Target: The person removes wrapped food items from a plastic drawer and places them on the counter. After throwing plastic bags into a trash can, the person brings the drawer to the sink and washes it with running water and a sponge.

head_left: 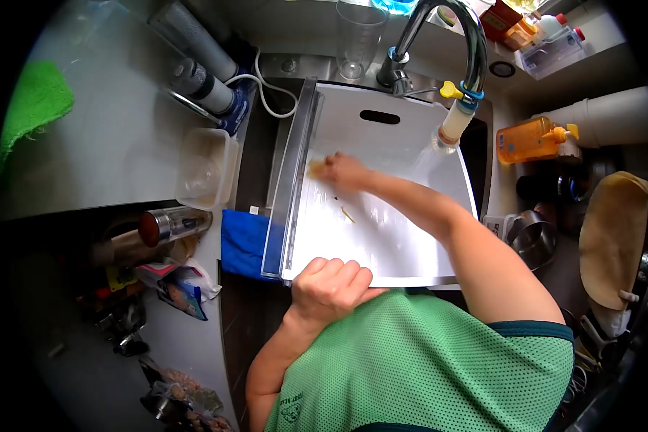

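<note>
A large white tray (410, 245) with a clear rim along its left side lies over the sink, under the running faucet (475, 57). My left hand (331, 288) grips the tray's near edge at its left corner, fingers curled over it. Inside the tray, toward the left side, my right hand (344, 173) is closed on a small yellowish sponge (315, 169), blurred by motion. Water falls from the faucet's filter tip onto the tray's right part. A thin yellowish scrap and a small dark bit lie on the wet surface below my right hand.
Left of the sink are a plastic container (207, 169), a blue cloth (245, 245) and a green cloth (39, 104). A clear measuring cup (356, 43) stands behind the tray. At the right are an orange soap bottle (527, 140) and a metal pot (531, 236).
</note>
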`<action>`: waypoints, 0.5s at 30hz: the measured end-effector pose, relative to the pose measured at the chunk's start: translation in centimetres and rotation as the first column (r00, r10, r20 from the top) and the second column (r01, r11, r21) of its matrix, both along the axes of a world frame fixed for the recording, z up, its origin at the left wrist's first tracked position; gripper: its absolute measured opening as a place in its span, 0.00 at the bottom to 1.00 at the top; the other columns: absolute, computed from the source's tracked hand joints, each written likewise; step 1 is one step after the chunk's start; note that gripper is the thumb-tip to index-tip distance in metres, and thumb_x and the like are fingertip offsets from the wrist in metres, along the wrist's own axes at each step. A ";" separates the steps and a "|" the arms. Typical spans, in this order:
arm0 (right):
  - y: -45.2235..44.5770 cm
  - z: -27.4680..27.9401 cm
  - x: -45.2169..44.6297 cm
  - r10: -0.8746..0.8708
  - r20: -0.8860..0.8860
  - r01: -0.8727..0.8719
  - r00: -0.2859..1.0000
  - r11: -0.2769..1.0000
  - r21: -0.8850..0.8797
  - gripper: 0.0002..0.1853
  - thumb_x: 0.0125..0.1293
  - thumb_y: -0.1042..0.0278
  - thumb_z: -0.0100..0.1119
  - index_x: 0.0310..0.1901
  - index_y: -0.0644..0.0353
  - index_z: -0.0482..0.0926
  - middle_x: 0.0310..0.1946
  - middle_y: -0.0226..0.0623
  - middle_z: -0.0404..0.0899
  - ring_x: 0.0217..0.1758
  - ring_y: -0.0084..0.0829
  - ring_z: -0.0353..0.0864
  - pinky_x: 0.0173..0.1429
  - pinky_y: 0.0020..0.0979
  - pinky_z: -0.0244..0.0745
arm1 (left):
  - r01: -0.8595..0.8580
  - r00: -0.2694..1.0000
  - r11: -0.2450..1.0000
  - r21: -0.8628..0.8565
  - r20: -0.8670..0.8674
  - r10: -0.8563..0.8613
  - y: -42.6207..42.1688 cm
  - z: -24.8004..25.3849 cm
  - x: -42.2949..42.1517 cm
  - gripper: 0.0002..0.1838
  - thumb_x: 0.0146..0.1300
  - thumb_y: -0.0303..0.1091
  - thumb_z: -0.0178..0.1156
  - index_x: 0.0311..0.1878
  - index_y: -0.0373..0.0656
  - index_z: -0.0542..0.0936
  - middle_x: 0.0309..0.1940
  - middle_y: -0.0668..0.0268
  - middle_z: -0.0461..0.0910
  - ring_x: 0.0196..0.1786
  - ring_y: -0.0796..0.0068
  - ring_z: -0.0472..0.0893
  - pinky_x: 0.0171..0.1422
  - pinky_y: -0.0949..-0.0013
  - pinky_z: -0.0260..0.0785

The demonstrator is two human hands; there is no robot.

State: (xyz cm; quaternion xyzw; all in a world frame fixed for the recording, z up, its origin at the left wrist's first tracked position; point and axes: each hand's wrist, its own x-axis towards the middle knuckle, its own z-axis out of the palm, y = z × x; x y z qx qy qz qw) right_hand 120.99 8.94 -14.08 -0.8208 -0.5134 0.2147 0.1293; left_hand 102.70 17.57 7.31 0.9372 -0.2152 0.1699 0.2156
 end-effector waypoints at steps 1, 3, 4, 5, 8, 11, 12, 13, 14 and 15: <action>0.2 -0.5 0.5 -0.210 -0.005 0.210 0.978 0.977 -0.034 0.16 0.58 0.67 0.48 0.47 0.43 0.77 0.45 0.38 0.72 0.50 0.41 0.69 0.48 0.37 0.72 | 0.001 1.000 1.000 0.000 -0.003 -0.001 -0.1 0.0 0.0 0.24 0.54 0.55 0.55 0.13 0.49 0.64 0.10 0.73 0.60 0.14 0.78 0.63 0.20 0.75 0.52; 0.7 -1.4 0.4 -0.389 0.021 0.388 0.921 0.915 -0.110 0.15 0.58 0.67 0.50 0.47 0.41 0.77 0.44 0.37 0.73 0.49 0.41 0.70 0.47 0.36 0.71 | -0.001 1.000 1.000 0.009 -0.011 0.001 0.1 0.1 0.0 0.24 0.54 0.55 0.54 0.13 0.49 0.64 0.10 0.73 0.60 0.14 0.78 0.63 0.20 0.75 0.52; 0.7 -0.6 -0.4 -0.387 0.018 0.387 0.922 0.915 -0.112 0.15 0.58 0.67 0.50 0.47 0.41 0.77 0.44 0.37 0.73 0.49 0.41 0.70 0.47 0.36 0.71 | -0.002 1.000 1.000 0.009 -0.015 0.002 0.1 0.1 -0.1 0.24 0.54 0.55 0.54 0.13 0.49 0.64 0.10 0.73 0.60 0.14 0.78 0.63 0.20 0.75 0.52; 0.6 0.8 -1.4 -0.207 -0.100 0.197 0.973 0.975 -0.105 0.14 0.58 0.67 0.50 0.46 0.43 0.76 0.42 0.37 0.74 0.48 0.40 0.71 0.48 0.35 0.71 | -0.005 1.000 1.000 0.003 -0.014 0.005 0.0 0.1 -0.1 0.24 0.54 0.55 0.54 0.13 0.49 0.64 0.10 0.74 0.60 0.14 0.78 0.63 0.20 0.75 0.52; -2.2 4.0 -4.7 0.176 -0.264 -0.115 0.948 0.966 0.230 0.10 0.57 0.67 0.51 0.42 0.47 0.76 0.36 0.38 0.76 0.42 0.42 0.74 0.48 0.38 0.70 | -0.012 1.000 1.000 -0.010 -0.013 0.012 0.0 -0.1 -0.2 0.24 0.54 0.55 0.55 0.13 0.49 0.64 0.10 0.74 0.60 0.14 0.78 0.63 0.20 0.75 0.52; -3.7 2.5 -1.0 -0.192 -0.275 0.143 0.942 0.972 -0.188 0.14 0.62 0.60 0.44 0.49 0.46 0.73 0.43 0.44 0.75 0.48 0.47 0.73 0.52 0.41 0.69 | -0.012 1.000 1.000 -0.015 -0.003 0.012 0.1 -0.1 -0.3 0.24 0.55 0.55 0.55 0.13 0.49 0.64 0.10 0.74 0.60 0.14 0.78 0.63 0.20 0.75 0.52; -4.4 2.2 0.3 -0.425 -0.230 0.356 0.876 0.889 -0.286 0.16 0.63 0.59 0.44 0.50 0.50 0.72 0.43 0.46 0.75 0.49 0.47 0.73 0.52 0.42 0.69 | -0.010 1.000 1.000 -0.018 -0.003 0.010 0.1 0.0 -0.4 0.24 0.55 0.55 0.55 0.13 0.49 0.64 0.10 0.73 0.60 0.14 0.78 0.63 0.21 0.75 0.52; -4.2 2.5 0.5 -0.407 -0.195 0.336 0.892 0.887 -0.318 0.15 0.63 0.59 0.44 0.48 0.53 0.72 0.43 0.47 0.75 0.49 0.47 0.73 0.51 0.42 0.69 | -0.009 1.000 1.000 -0.019 0.000 0.009 0.1 0.0 -0.4 0.24 0.55 0.55 0.55 0.13 0.49 0.64 0.10 0.73 0.60 0.14 0.78 0.63 0.21 0.75 0.52; -4.1 2.6 0.4 -0.389 -0.163 0.315 0.907 0.882 -0.350 0.15 0.63 0.58 0.44 0.47 0.56 0.72 0.42 0.47 0.75 0.48 0.47 0.73 0.51 0.42 0.69 | -0.010 1.000 1.000 -0.012 -0.001 0.010 0.1 0.0 -0.4 0.24 0.55 0.55 0.55 0.13 0.49 0.64 0.10 0.73 0.60 0.14 0.78 0.63 0.21 0.75 0.52; -4.0 2.7 -0.7 -0.224 -0.213 0.146 0.951 0.933 -0.329 0.15 0.63 0.59 0.45 0.45 0.57 0.72 0.42 0.47 0.75 0.48 0.47 0.73 0.50 0.42 0.69 | -0.010 1.000 1.000 -0.007 -0.002 0.010 0.0 0.0 -0.4 0.24 0.55 0.55 0.54 0.13 0.49 0.64 0.10 0.73 0.60 0.14 0.79 0.63 0.21 0.75 0.52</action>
